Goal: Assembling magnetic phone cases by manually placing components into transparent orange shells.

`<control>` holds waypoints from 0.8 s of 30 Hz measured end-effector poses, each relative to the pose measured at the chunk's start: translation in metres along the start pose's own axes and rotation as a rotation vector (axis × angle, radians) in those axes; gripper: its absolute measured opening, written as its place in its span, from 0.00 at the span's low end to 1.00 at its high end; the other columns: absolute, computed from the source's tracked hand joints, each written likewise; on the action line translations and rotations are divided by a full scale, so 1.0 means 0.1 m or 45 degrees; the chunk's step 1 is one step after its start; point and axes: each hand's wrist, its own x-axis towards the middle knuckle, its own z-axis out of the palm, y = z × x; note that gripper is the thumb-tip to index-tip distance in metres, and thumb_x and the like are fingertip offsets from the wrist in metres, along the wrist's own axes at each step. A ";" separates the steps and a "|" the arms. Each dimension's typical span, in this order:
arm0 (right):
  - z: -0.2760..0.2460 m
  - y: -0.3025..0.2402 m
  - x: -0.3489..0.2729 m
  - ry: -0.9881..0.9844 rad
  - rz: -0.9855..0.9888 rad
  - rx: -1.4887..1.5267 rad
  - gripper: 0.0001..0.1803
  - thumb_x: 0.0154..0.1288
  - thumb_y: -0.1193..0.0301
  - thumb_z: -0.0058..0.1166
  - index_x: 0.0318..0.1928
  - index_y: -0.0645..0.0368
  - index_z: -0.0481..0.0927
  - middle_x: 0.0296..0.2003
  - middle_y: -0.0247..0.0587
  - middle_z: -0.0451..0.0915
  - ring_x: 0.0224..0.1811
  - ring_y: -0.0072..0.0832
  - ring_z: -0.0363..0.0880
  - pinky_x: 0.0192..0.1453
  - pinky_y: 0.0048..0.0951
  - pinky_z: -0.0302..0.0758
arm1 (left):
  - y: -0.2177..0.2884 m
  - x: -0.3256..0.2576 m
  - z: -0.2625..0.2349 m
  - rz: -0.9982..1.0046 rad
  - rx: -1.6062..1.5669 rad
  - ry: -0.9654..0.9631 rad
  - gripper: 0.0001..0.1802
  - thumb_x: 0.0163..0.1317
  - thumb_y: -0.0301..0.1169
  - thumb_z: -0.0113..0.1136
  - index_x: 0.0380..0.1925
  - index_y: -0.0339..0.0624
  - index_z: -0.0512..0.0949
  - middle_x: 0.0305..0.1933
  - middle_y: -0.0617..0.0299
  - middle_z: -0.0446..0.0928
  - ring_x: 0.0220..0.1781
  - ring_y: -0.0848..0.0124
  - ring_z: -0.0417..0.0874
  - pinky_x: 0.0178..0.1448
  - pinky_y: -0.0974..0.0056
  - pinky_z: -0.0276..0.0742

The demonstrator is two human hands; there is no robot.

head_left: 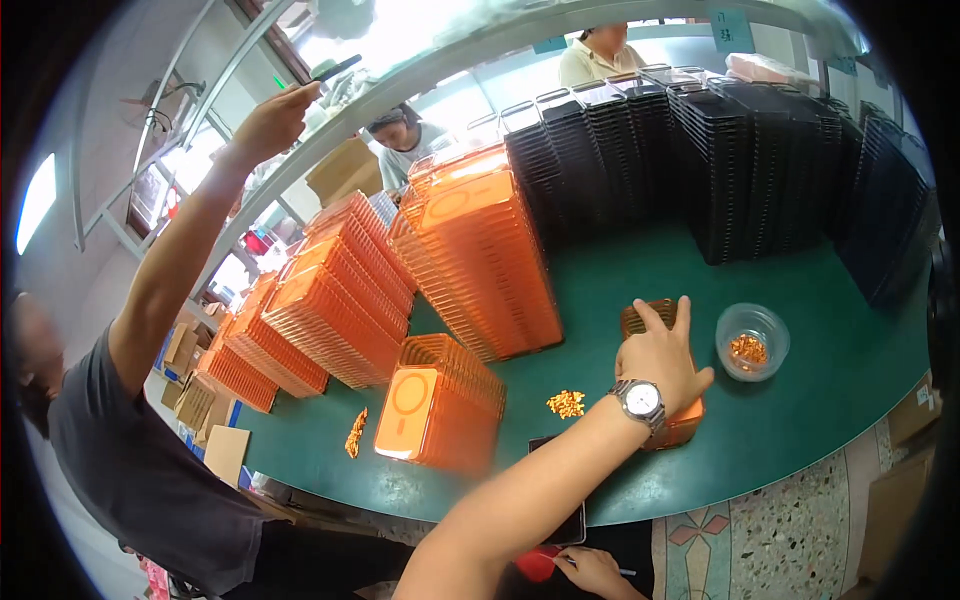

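On our green table, the short orange phone-case stack stands under our splayed left hand, seemingly a steadying step calling next for a gentle grasp, while whether our right hand grips the red object we cannot tell.
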 end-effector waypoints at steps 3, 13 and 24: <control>-0.06 -0.05 -0.01 -0.050 0.083 -0.022 0.24 0.76 0.48 0.50 0.52 0.51 0.88 0.49 0.51 0.88 0.52 0.54 0.86 0.58 0.52 0.82 | -0.07 -0.03 -0.11 -0.007 -0.059 -0.008 0.58 0.63 0.63 0.60 0.86 0.49 0.47 0.78 0.20 0.57 0.43 0.43 0.92 0.42 0.52 0.90; -0.03 -0.12 0.00 0.099 0.031 0.051 0.23 0.75 0.49 0.55 0.49 0.55 0.89 0.45 0.52 0.89 0.48 0.54 0.88 0.53 0.51 0.84 | -1.01 -1.30 -0.16 0.438 -2.178 -0.116 0.51 0.69 0.35 0.54 0.86 0.45 0.39 0.87 0.46 0.52 0.85 0.55 0.62 0.83 0.56 0.61; -0.44 -0.29 -0.63 -0.148 -0.202 -0.140 0.23 0.73 0.55 0.65 0.53 0.65 0.86 0.45 0.51 0.87 0.48 0.52 0.86 0.53 0.43 0.83 | -1.96 -3.26 1.39 -0.198 -1.503 0.133 0.29 0.80 0.34 0.57 0.75 0.35 0.67 0.73 0.49 0.74 0.75 0.62 0.73 0.77 0.60 0.66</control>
